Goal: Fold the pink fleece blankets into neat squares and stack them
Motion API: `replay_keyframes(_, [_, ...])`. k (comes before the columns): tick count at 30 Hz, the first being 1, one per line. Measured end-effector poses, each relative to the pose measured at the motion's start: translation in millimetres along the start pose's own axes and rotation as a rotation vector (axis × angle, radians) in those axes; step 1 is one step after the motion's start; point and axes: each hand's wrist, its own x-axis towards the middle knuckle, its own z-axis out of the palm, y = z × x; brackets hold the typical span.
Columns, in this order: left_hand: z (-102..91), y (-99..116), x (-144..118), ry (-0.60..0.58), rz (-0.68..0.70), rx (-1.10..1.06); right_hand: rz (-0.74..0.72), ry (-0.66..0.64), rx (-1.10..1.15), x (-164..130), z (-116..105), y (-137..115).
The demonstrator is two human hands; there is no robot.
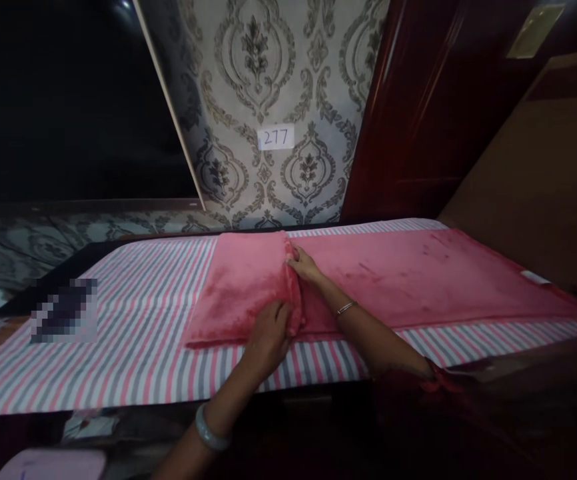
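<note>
A pink fleece blanket (pixel 368 280) lies across a striped cloth (pixel 133 293), its left part folded over into a thicker panel and its right part spread flat. My left hand (pixel 268 337) is closed on the near corner of the folded edge, with the fingertips partly hidden. Higher up the same edge, my right hand (pixel 302 263) pinches the fabric near the far side. The folded edge runs between both hands and looks slightly bunched. A small white tag (pixel 536 277) shows at the blanket's right border.
A large dark screen (pixel 68 100) stands behind on the left. Patterned wallpaper (pixel 313 87) carries a paper marked 277 (pixel 276 137). On the right are a dark red door (pixel 413 100) and a brown panel (pixel 538 160). A blurred dark object (pixel 63 311) lies on the cloth's left.
</note>
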Motion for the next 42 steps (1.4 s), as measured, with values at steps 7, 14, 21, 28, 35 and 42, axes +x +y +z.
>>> replay_keyframes(7, [-3.7,1.0,3.9,-0.078,-0.030,0.032,0.015,-0.042,-0.017,-41.0,-2.8,-11.1])
replay_keyframes(14, [-8.8,1.3,14.7,0.107,-0.055,-0.160,0.226,-0.082,0.136,-88.1,-19.5,-8.3])
replay_keyframes(21, [-10.6,9.2,26.2,0.220,-0.163,-0.173,0.168,-0.215,0.312,-130.5,-19.5,-22.3])
replay_keyframes(28, [-2.8,18.8,21.0,0.093,0.028,-0.043,0.263,-0.190,0.392,-152.7,-19.1,-27.1])
replay_keyframes(35, [7.0,16.3,1.4,0.099,0.061,0.008,0.300,-0.213,0.424,-160.7,-23.6,-15.9])
replay_keyframes(42, [-3.5,13.1,9.4,0.180,0.089,0.045,0.278,-0.219,0.415,-160.7,-20.5,-18.2])
